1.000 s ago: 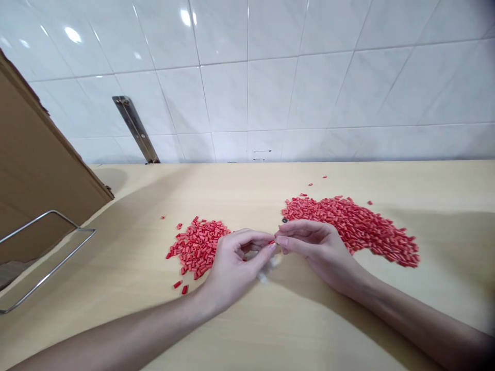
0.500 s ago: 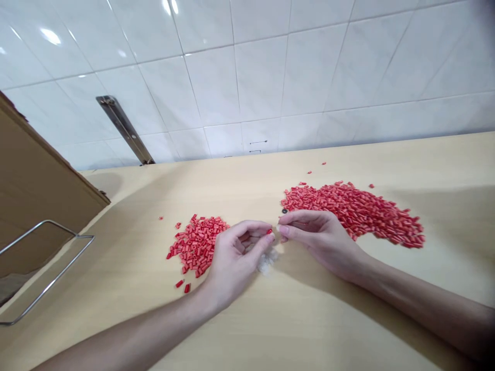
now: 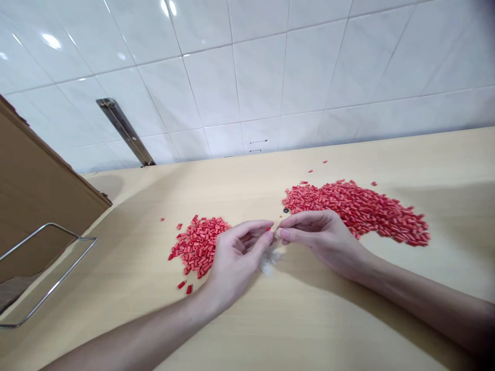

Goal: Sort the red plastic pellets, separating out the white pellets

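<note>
My left hand pinches a small red piece between thumb and index finger, mostly covered by the fingertips. Close beside it, my right hand is closed in a pinch, on something too small to make out. Small clear pieces lie on the table below the fingertips. A pile of short red tubes is left of my left hand. The larger, wider heap of red pieces spreads behind and right of my right hand. A small black ring sits at that heap's left edge.
Cardboard stands at the left, with a bent metal wire frame before it. A metal bracket rises against the white tiled wall. The table is pale wood. A few stray red bits lie behind the heap.
My right fingers have closed together slightly, and the red piece in my left hand shows less. The camera view has shifted a little.
</note>
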A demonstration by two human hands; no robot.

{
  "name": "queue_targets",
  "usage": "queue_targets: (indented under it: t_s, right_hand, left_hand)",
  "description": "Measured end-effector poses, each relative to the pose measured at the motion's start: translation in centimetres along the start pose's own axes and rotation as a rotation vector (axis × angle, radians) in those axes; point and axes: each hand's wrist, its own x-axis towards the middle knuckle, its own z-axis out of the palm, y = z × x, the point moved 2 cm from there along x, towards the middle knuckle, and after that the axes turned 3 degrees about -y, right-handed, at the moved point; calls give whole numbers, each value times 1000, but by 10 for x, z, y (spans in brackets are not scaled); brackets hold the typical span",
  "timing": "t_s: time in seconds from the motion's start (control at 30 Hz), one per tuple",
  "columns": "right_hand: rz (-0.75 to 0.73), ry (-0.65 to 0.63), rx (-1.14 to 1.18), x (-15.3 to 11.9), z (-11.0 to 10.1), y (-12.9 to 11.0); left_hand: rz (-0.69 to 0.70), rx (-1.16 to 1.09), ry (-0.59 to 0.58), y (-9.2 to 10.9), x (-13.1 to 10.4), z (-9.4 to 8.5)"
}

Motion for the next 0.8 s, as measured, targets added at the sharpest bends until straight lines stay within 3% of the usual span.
queue_targets:
  t_s: [0.17, 0.6, 0.8]
  right_hand:
    - [2, -13, 10, 0, 1, 0]
    - [12, 25, -16, 0, 1, 0]
    - [11, 9, 2, 0, 3, -3]
  left_hand:
    - [-22, -24, 19, 0, 0, 0]
    - [138, 220, 18, -1, 2, -5]
    - [51, 81, 29, -2, 2, -3]
